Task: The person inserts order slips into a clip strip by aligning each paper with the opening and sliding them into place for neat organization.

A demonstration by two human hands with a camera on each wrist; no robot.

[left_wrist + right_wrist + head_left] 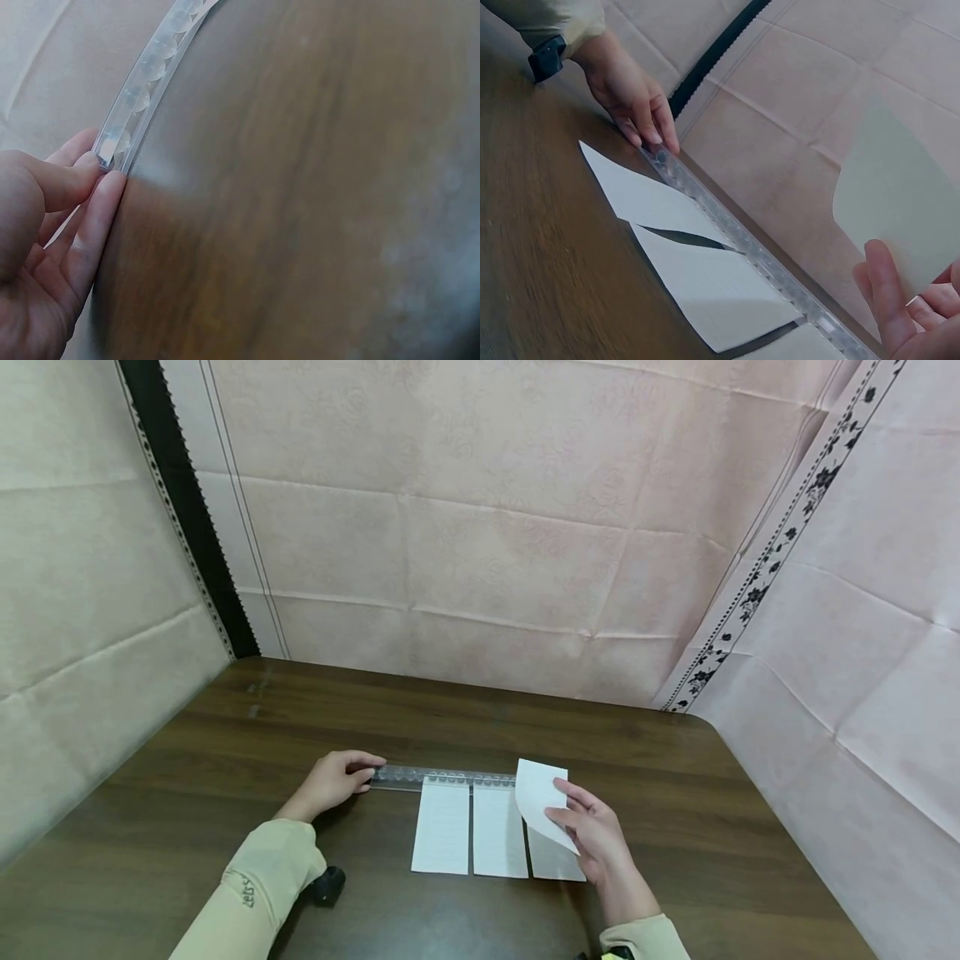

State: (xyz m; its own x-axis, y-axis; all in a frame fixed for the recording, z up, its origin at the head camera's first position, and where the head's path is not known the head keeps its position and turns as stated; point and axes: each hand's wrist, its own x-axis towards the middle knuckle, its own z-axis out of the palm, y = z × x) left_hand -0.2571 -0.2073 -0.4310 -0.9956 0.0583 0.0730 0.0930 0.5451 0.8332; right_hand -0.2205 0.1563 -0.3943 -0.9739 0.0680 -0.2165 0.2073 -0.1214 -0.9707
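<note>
In the head view, my left hand (335,783) pinches the left end of a long clear plastic strip (401,778), with the thumb on top in the left wrist view. A row of rounded scalloped shapes runs along the strip (154,69). White sheets lie side by side with their top edges at it: a left sheet (441,828), a middle sheet (497,837) and a right sheet (551,858), partly covered. Over the right one, my right hand (597,835) holds a separate white sheet (538,793) between thumb and fingers, raised and slightly bent.
The brown wood-grain table (360,910) reaches back to a pale cloth wall (487,543). More cloth closes in the left and right sides. A dark device (327,887) sits at my left wrist.
</note>
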